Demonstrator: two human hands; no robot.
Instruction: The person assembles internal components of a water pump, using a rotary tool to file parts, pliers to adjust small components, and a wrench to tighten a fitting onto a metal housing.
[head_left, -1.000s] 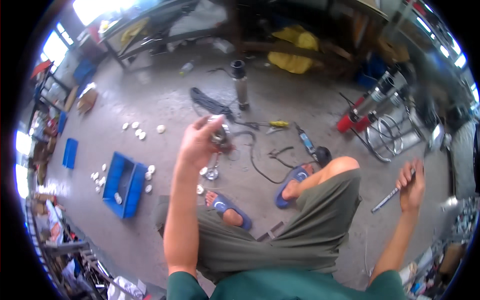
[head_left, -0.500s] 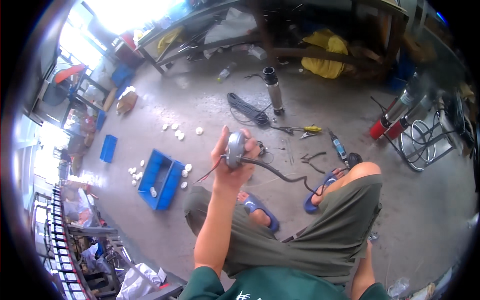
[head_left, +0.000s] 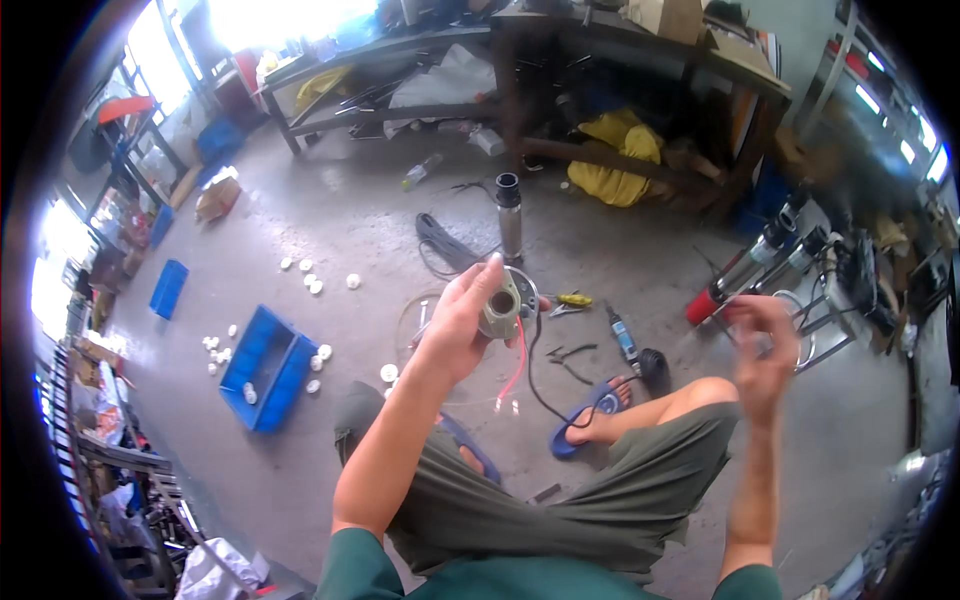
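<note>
Over my lap, my left hand (head_left: 458, 325) is closed round a round metal end cap (head_left: 520, 288) with a collared hole in its middle. Red wires (head_left: 516, 375) hang from the cap, and a black cable (head_left: 533, 385) loops down past my foot. My right hand (head_left: 765, 345) is raised at the right, slightly smeared by motion. Its fingers look loosely bent and apart from the thumb, with nothing seen in them. Beyond the cap stands a steel cylinder (head_left: 510, 220) upright on the floor, beside a coil of dark cable (head_left: 440, 243).
A blue bin (head_left: 262, 370) and scattered white round pieces (head_left: 315, 286) lie at the left. Pliers (head_left: 572, 362), a yellow-handled clamp (head_left: 575, 300) and a blue power tool (head_left: 622, 335) lie ahead. Red-ended steel cylinders (head_left: 705, 305) lean at the right; a workbench (head_left: 400, 118) stands behind.
My right hand has come up into view from beside my leg. The end cap in my left hand has turned, so its holed face and red wires show. The view has shifted rightward.
</note>
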